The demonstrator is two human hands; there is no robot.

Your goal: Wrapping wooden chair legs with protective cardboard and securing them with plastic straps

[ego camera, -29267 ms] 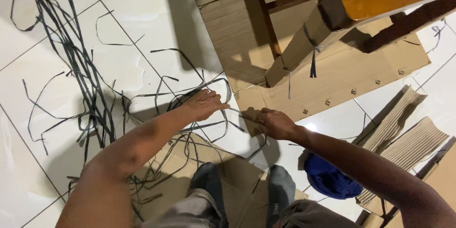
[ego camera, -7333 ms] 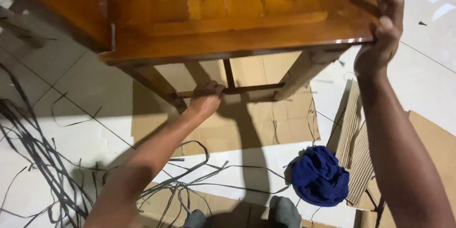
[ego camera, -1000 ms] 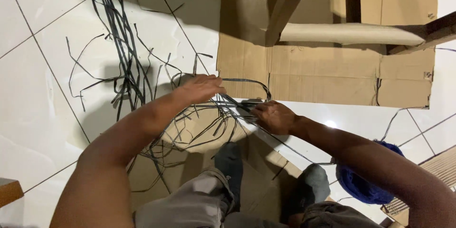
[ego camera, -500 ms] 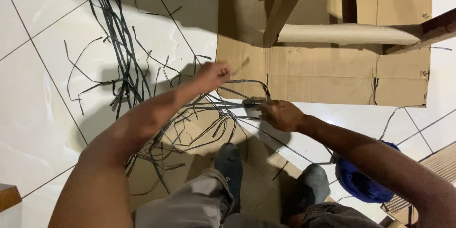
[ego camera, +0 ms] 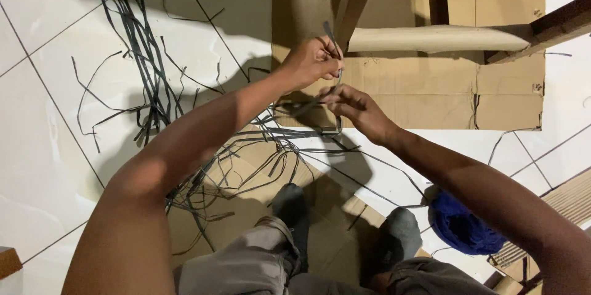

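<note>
From where I stood, the person was crouched over the white tiled floor (ego camera: 43, 147), both feet on a scrap of cardboard. The left hand (ego camera: 311, 61) was closed, pinching one thin black strap (ego camera: 333, 35) and lifting its free end up toward twelve o'clock. Just below it, at about five o'clock from it, the right hand (ego camera: 356, 105) was also closed on that strap, fingers curled round the lower stretch. The two hands sat close together, nearly touching, over the near edge of a flat cardboard sheet (ego camera: 425, 95).

The strap ran down from the hands into a loose tangle of black straps (ego camera: 265, 147) lying on the floor at about seven o'clock of the hands, with a longer bundle trailing off toward ten o'clock. A cardboard-wrapped furniture leg (ego camera: 440, 38) lay across the sheet at two o'clock, and a blue cloth (ego camera: 465, 227) sat at four o'clock by the right forearm.

By my reading, the step in hand was drawing a single strap free of the tangle. The next move seemed to call for a steady pull with one hand holding the rest back, so the other straps did not snag.
</note>
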